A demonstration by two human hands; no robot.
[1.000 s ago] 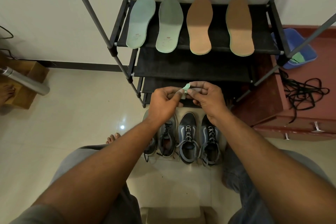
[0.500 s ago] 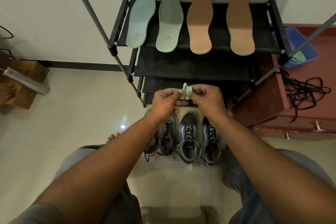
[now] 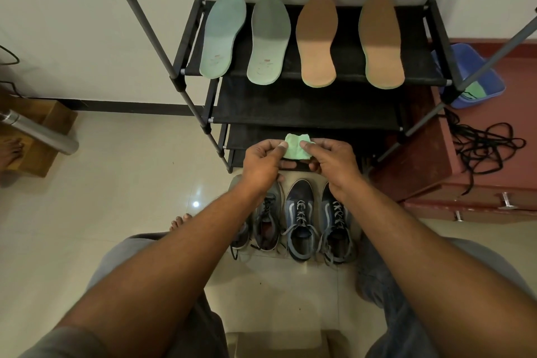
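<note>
Cloth [image 3: 295,148], small and pale green, sits stretched between both hands in front of the low shelves of the black shoe rack [image 3: 305,102], above the near row of shoes [image 3: 299,221] on the floor. The left hand [image 3: 263,163] pinches its left edge with thumb on top and fingers curled beneath; the right hand [image 3: 334,161] pinches the right edge the same way. The cloth looks crumpled and creased, roughly square, its far edge uneven, its middle showing between the two thumbs.
</note>
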